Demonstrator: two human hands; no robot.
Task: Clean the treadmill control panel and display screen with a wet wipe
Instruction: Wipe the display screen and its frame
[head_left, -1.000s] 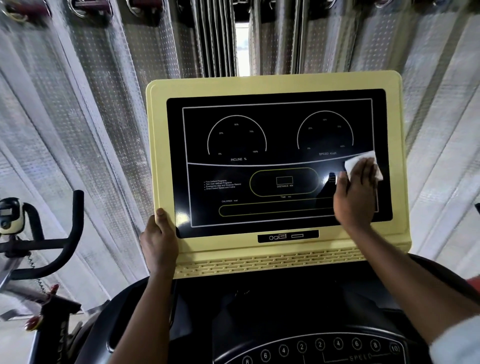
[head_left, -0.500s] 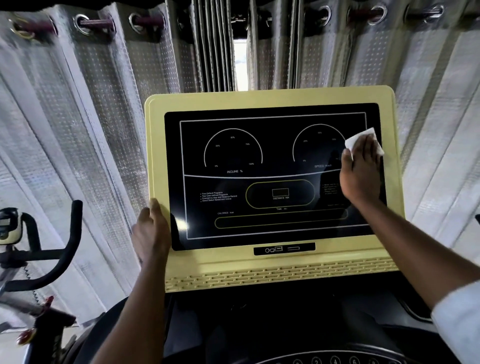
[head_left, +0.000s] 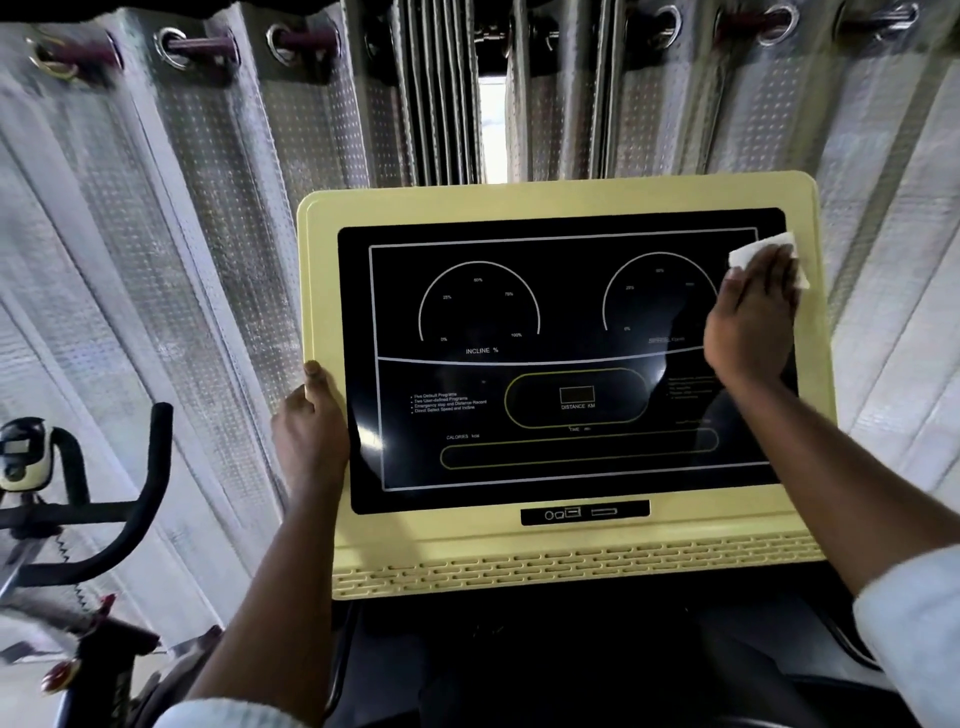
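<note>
- The white wet wipe (head_left: 768, 254) lies flat against the upper right corner of the black display screen (head_left: 561, 358), overlapping the edge where the screen meets the yellow control panel housing (head_left: 561, 540).
- The right hand (head_left: 753, 322) presses the wipe onto the screen with fingers extended and spread flat; only the wipe's top and right edges show past the fingertips.
- The hand covers the right side of the "SPEED" dial on the screen; the "INCLINE %" dial sits to the left of it, uncovered.
- The left hand (head_left: 311, 426) grips the left edge of the housing, about level with the screen's lower half, its thumb lying on the yellow front face and its fingers wrapped out of sight behind.
- Below the screen, the housing carries a small black port strip (head_left: 584, 513) and a row of vent slots (head_left: 571, 569).
- Behind the housing hang silver-grey eyelet curtains (head_left: 208, 208), with a bright gap above the housing's top edge.
- Left of the housing stands an exercise bike's black handlebar (head_left: 130, 519).
</note>
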